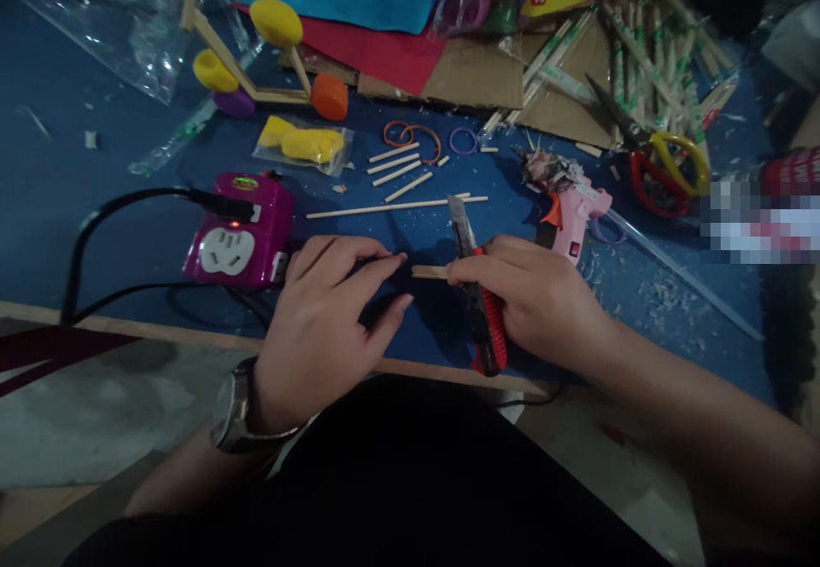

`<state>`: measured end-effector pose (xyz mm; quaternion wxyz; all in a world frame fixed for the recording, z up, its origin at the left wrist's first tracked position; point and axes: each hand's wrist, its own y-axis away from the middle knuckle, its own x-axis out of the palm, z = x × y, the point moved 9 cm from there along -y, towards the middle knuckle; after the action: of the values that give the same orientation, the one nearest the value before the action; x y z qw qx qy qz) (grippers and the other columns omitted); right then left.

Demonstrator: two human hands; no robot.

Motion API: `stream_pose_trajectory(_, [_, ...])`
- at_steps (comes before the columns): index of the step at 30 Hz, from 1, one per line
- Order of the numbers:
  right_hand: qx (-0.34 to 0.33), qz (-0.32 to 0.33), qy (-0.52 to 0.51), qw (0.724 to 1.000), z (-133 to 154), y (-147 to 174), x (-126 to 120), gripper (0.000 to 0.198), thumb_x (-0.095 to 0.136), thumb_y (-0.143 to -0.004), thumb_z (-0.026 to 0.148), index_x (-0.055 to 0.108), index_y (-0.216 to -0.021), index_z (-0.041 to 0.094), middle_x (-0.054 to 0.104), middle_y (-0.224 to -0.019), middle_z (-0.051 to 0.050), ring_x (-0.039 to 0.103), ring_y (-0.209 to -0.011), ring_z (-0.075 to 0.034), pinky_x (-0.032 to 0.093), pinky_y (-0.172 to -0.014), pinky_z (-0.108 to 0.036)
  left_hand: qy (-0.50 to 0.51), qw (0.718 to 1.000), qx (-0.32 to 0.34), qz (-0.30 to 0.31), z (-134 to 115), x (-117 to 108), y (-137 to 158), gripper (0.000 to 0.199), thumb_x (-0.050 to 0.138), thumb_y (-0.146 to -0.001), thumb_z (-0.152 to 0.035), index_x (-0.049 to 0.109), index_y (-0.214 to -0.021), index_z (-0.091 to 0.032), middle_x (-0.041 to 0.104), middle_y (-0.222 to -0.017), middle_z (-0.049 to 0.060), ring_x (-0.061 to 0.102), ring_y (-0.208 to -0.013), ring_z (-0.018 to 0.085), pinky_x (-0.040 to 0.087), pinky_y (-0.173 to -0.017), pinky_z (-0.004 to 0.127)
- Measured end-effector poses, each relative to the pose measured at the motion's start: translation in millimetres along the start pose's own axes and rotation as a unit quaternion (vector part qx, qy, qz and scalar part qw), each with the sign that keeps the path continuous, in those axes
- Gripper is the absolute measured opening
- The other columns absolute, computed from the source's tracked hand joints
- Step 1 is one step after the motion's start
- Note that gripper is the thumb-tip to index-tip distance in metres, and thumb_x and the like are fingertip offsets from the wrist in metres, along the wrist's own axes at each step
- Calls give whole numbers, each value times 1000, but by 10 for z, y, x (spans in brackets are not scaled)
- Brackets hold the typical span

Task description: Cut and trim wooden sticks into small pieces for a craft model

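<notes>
My right hand [535, 294] is wrapped round a red and black utility knife [483, 315], its blade [459, 215] extended and pointing away from me. A short flat wooden stick [429, 272] juts out leftward from under the right fingers; its other end is hidden. To the left of that stick is my left hand [339, 302], with thumb and index finger apart and nothing visible between them. Beyond the hands lie a long thin wooden stick [371, 209] and several short cut pieces [394, 164].
A purple power socket [240, 234] with a black cable stands left. Right of the knife lies a pink glue gun [573, 204], with scissors [666, 166] behind. At the back are a stick frame with clay pieces [275, 93], a yellow clay packet [301, 144] and cardboard [474, 80].
</notes>
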<state>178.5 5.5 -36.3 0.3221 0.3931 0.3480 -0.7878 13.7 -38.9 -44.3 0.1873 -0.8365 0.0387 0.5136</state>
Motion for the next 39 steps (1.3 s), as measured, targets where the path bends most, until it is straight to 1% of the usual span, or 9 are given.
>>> stream_pose_trajectory(6, [8, 8, -2, 1000, -17, 1, 17, 34, 47, -106, 4, 74, -118, 21, 72, -90, -4, 63, -85, -20, 47, -74, -30, -47, 999, 3, -8, -203, 12, 129, 48, 69, -101, -27, 68, -145, -9, 72, -130, 22, 67, -122, 41, 56, -105, 61])
stream_pose_trajectory(8, [7, 6, -1, 1000, -12, 0, 11, 32, 48, -108, 6, 75, -118, 20, 73, -91, -4, 63, -86, -20, 47, -75, -31, -47, 997, 54, -12, -424, 58, 204, 46, 70, -100, -28, 69, -142, -10, 75, -130, 20, 70, -121, 40, 57, -104, 59])
stream_pose_trajectory(13, [22, 11, -19, 1000, -32, -4, 10, 30, 48, -111, 13, 75, -120, 23, 75, -91, -4, 63, -85, -20, 49, -77, -31, -50, 995, 91, 14, -703, 260, 286, 47, 65, -105, -37, 71, -137, -4, 72, -149, 24, 65, -143, 40, 53, -117, 54])
stream_pose_trajectory(18, [25, 12, -16, 999, -33, -6, 16, 29, 48, -110, 12, 75, -114, 21, 75, -93, -5, 63, -86, -20, 50, -80, -31, -57, 995, 87, 12, -751, 350, 268, 65, 60, -108, -50, 66, -145, 3, 66, -156, 28, 64, -146, 41, 49, -123, 52])
stream_pose_trajectory(21, [21, 8, -11, 1000, -25, -9, 14, 29, 47, -110, 13, 75, -113, 20, 74, -91, -5, 63, -85, -20, 50, -78, -31, -60, 995, 79, 5, -764, 374, 265, 70, 60, -107, -54, 63, -149, 3, 65, -157, 29, 65, -145, 42, 50, -122, 52])
stream_pose_trajectory(29, [19, 3, 2, 1000, -33, 2, 1, 28, 49, -107, 11, 74, -114, 22, 75, -91, -4, 63, -85, -20, 50, -76, -31, -83, 994, 72, 2, -787, 422, 270, 68, 59, -106, -51, 61, -154, -3, 63, -158, 31, 64, -145, 45, 53, -115, 56])
stream_pose_trajectory(35, [26, -4, -35, 999, -58, -18, -16, 25, 53, -106, 9, 73, -113, 23, 80, -99, -3, 69, -87, -19, 55, -80, -32, -87, 993, 85, -4, -788, 422, 289, 68, 61, -105, -51, 61, -154, -4, 61, -159, 32, 63, -147, 46, 53, -117, 56])
stream_pose_trajectory(38, [80, -62, -86, 991, -108, 18, -197, 5, 69, -105, 23, 69, -109, 26, 81, -101, -2, 75, -88, -20, 58, -81, -33, -82, 993, 89, -1, -785, 426, 283, 66, 63, -104, -50, 61, -153, -5, 59, -160, 33, 62, -149, 47, 54, -117, 57])
stream_pose_trajectory(39, [108, -100, -94, 985, -137, 58, -301, 7, 74, -104, 29, 68, -108, 28, 80, -99, -1, 76, -87, -20, 59, -80, -34, -79, 993, 90, 0, -783, 429, 281, 66, 64, -104, -50, 61, -152, -5, 58, -161, 34, 61, -149, 47, 54, -117, 58])
